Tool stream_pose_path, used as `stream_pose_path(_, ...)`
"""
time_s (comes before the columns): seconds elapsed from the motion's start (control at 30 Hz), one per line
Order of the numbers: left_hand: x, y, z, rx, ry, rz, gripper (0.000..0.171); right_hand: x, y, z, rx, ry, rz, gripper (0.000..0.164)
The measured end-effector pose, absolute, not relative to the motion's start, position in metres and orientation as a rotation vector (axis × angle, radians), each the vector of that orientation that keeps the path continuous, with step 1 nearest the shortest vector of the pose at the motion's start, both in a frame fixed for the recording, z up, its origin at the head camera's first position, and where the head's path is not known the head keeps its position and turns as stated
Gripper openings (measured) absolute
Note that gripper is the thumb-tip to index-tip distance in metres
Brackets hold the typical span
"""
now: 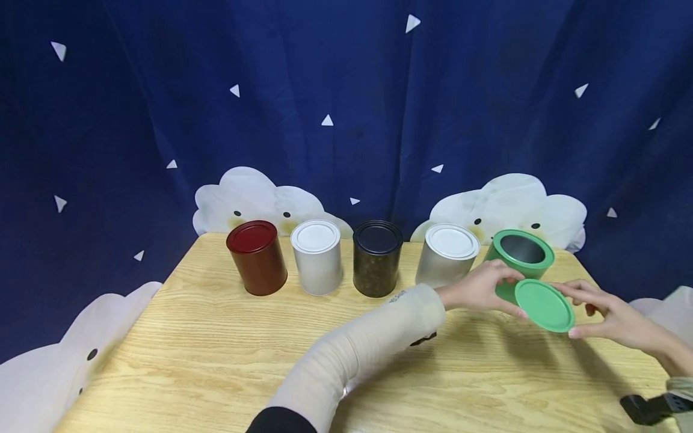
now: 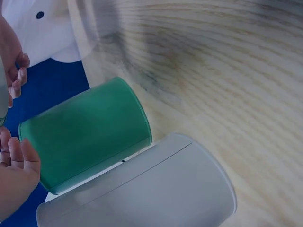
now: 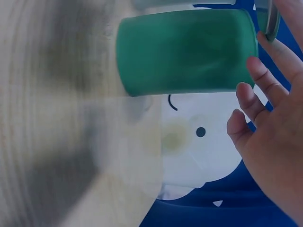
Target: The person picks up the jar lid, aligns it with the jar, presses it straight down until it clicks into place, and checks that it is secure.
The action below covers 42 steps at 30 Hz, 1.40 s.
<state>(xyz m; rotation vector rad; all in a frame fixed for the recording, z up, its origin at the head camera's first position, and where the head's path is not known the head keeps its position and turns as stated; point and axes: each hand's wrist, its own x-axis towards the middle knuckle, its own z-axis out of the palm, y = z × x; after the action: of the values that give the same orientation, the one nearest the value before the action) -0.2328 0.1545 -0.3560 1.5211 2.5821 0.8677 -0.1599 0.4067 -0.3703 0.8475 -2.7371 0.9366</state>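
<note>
Both hands hold a round green lid (image 1: 544, 305) tilted up in front of a green paint can (image 1: 502, 254). My left hand (image 1: 484, 287) has its thumb and fingertips at the lid's left edge. From the other side, my right hand (image 1: 617, 317) pinches the lid's right edge between thumb and fingers. The green can stands with its top uncovered and a dark inside showing. In the right wrist view, the lid (image 3: 270, 21) appears edge-on by the can's rim, and the other fingers of my right hand (image 3: 279, 118) spread loosely beside the can.
Left of the green can stand a grey can with a white lid (image 1: 446, 267), a black can (image 1: 376, 267), a white can (image 1: 318, 264) and a dark red can (image 1: 260, 264), all lidded. They line the back of the wooden table (image 1: 216, 361), before a blue curtain (image 1: 303, 78).
</note>
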Motion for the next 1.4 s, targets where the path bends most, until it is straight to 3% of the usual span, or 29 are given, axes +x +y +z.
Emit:
stream_pose_path(0.37,-0.244,0.155,-0.340,1.555,2.587,0.868,0.067,-0.174,0.408,-0.349,0.762,-2.755,0.842,0.070)
stream_pose_path(0.77,-0.266,0.157,-0.321,1.416,2.667,0.772,0.071,-0.211,0.413,-0.325,0.643,-2.861,0.834,0.065)
stream_pose_path(1.0,-0.282,0.163,-0.327,1.465,2.719,0.838,0.058,-0.229,0.418,-0.323,0.639,-2.886,0.924,0.061)
stream_pose_path(1.27,-0.286,0.168,-0.325,1.126,2.922,0.713,0.057,-0.245,0.418,-0.325,0.484,-2.926,0.952,0.058)
stream_pose_path(1.4,-0.289,0.170,-0.322,1.077,2.933,0.612,0.055,-0.252,0.420,-0.329,0.495,-2.927,0.984,0.058)
